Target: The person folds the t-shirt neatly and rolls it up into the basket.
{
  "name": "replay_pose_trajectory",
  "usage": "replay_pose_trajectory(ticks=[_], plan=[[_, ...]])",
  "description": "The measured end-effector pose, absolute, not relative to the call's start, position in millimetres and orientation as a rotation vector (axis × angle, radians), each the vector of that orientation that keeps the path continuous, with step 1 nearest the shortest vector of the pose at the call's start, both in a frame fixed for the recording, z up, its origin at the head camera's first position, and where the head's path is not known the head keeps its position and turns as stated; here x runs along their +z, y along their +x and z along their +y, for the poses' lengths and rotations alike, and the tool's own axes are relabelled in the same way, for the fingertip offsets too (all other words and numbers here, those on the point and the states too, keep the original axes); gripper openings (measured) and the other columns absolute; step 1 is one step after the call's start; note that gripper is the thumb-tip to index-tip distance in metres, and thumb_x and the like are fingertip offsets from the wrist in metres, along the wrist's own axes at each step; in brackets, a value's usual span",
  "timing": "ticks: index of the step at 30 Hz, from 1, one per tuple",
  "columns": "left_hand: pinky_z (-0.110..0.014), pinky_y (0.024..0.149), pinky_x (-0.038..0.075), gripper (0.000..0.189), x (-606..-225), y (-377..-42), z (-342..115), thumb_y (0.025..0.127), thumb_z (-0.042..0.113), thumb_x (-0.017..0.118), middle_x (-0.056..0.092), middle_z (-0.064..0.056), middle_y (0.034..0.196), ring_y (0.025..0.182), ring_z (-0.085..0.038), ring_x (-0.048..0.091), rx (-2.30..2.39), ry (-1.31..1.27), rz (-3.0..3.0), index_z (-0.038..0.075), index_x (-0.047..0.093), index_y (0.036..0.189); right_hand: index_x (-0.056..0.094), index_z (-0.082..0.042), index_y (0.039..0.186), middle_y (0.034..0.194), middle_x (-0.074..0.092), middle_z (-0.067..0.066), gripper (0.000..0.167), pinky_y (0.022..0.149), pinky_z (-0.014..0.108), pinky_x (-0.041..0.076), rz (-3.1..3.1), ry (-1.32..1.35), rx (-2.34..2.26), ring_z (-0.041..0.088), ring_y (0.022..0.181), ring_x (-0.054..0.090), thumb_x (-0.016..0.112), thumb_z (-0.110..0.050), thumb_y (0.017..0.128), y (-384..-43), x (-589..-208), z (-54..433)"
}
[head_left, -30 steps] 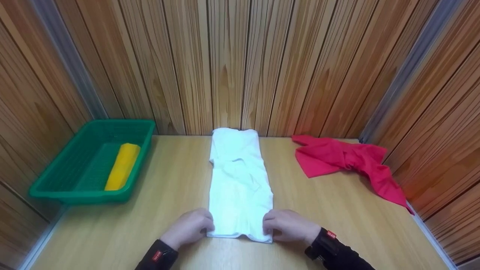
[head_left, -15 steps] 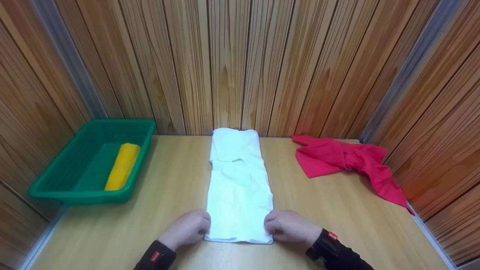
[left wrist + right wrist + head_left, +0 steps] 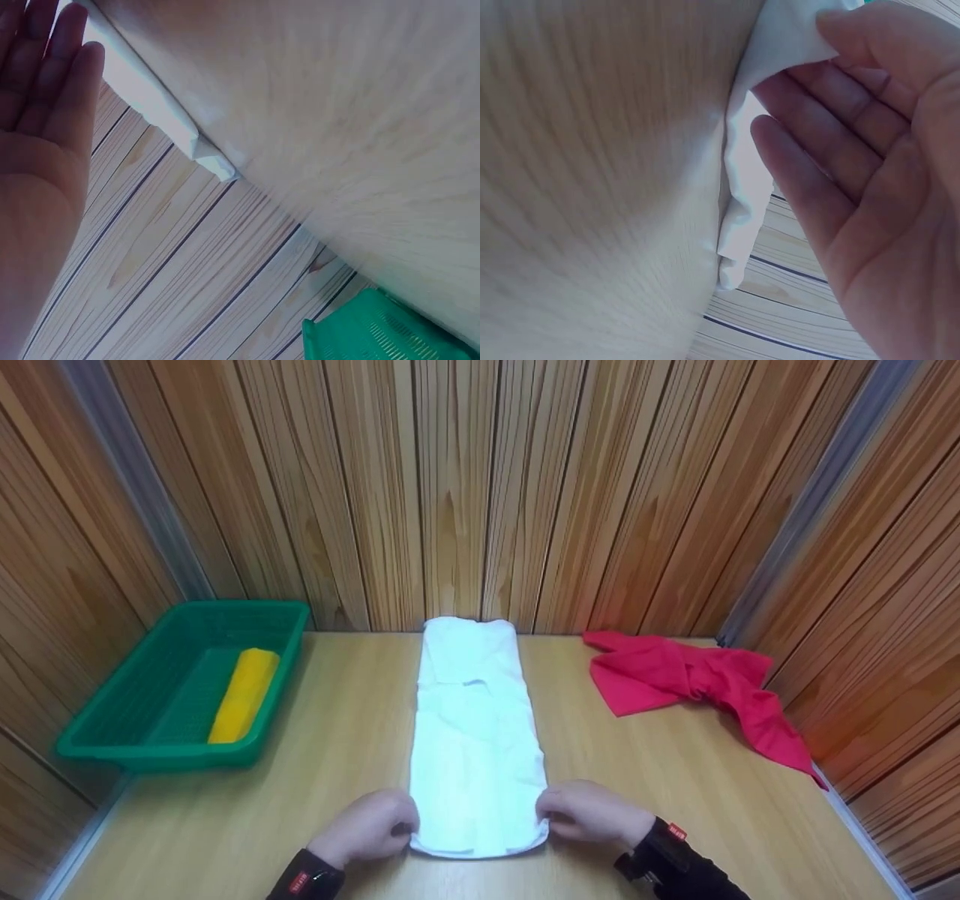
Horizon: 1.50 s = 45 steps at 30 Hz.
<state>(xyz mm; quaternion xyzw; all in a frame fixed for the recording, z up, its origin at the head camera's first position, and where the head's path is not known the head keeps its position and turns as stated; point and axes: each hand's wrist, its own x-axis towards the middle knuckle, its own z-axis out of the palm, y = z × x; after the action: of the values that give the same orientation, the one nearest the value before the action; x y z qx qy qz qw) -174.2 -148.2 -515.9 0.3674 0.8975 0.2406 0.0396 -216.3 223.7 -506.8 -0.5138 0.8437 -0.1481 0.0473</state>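
"Lying lengthwise down the middle of the counter (image 3: pixel 352 720): white cloth (image 3: pixel 476 750), folded to a long strip, far end at the foot of the back wall (image 3: pixel 450 472). Hands?"

"One at each near corner. Right hand (image 3: pixel 592 812): thumb and forefinger pinching the cloth, other fingers reaching out loosely beneath, per its wrist view. Left hand (image 3: pixel 366 826): pinching the left corner, as far as the head view shows; fingertips partly hidden. Its wrist view has fingers side by side, no thumb."

"Why corners?"

"My reading: matched grips give an even pull, so the near edge can be squared and creases drawn out. Both corners sit slightly lifted, the edge bowing between them."

"Off to the left?"

"Green basket (image 3: pixel 150 751), yellow roll (image 3: pixel 244 695) inside, beside the right wall of it. Rolled tight, presumably, because it takes little room that way; plenty of basket floor shows."

"And the red cloth (image 3: pixel 682 671)?"

"Far right, bunched and twisted, well apart from the white one. Probably set aside there to be within reach without crowding the right arm."
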Motion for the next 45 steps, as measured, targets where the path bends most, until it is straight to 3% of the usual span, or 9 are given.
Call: replay_pose_trajectory(ticks=[6,14,26,31,36,45], plan=[[-0.026,0.068,0.050,0.015,-511.5,-172.3,-147.9,0.077,0.003,0.074,0.062,0.013,0.071,0.067,-0.003,0.057,0.767,1.118,2.718,0.017,0.069,0.073,0.056,-0.017,0.089,0.081,0.053,-0.010,0.016,0.066,0.020,0.046,2.593,-1.576,-0.484,0.005,0.073,0.053,0.067,-0.005,0.086,-214.8,-500.8,222.3],[-0.028,0.071,0.051,0.012,-506.2,-169.8,-148.9,0.079,0.005,0.073,0.065,0.011,0.075,0.071,-0.004,0.058,0.832,1.066,2.666,0.016,0.070,0.079,0.056,-0.017,0.091,0.082,0.052,-0.012,0.015,0.067,0.022,0.047,2.560,-1.419,-0.508,0.004,0.074,0.053,0.066,-0.006,0.088,-215.4,-499.9,221.0],[-0.028,0.069,0.049,0.010,-509.6,-186.5,-150.8,0.085,0.008,0.067,0.055,0.014,0.076,0.071,-0.005,0.054,1.090,0.909,2.697,0.015,0.060,0.083,0.057,-0.014,0.094,0.080,0.053,-0.010,0.008,0.067,0.027,0.048,2.652,-1.215,-0.720,0.006,0.074,0.053,0.064,-0.009,0.092,-226.1,-498.6,222.5],[-0.030,0.069,0.050,0.007,-510.5,-196.4,-146.1,0.086,0.010,0.065,0.061,0.010,0.080,0.074,-0.009,0.058,1.123,0.808,2.800,0.015,0.062,0.087,0.059,-0.014,0.097,0.082,0.054,-0.009,0.005,0.069,0.030,0.047,2.714,-1.051,-0.783,0.009,0.076,0.053,0.062,-0.012,0.094,-235.7,-499.0,219.5],[-0.033,0.067,0.051,0.005,-512.8,-203.5,-141.4,0.086,0.007,0.065,0.065,0.002,0.082,0.074,-0.015,0.060,1.136,0.699,2.889,0.010,0.064,0.089,0.059,-0.012,0.095,0.077,0.051,-0.007,0.004,0.062,0.029,0.043,2.795,-1.001,-0.768,0.011,0.072,0.050,0.062,-0.011,0.093,-243.0,-502.7,218.5],[-0.032,0.058,0.047,0.003,-515.4,-212.4,-135.1,0.089,0.008,0.065,0.059,0.002,0.075,0.065,-0.015,0.053,1.107,0.424,2.889,0.008,0.062,0.088,0.056,-0.011,0.090,0.070,0.048,-0.004,0.006,0.056,0.031,0.041,2.821,-0.766,-0.739,0.013,0.064,0.048,0.062,-0.011,0.092,-248.9,-508.6,216.9]])
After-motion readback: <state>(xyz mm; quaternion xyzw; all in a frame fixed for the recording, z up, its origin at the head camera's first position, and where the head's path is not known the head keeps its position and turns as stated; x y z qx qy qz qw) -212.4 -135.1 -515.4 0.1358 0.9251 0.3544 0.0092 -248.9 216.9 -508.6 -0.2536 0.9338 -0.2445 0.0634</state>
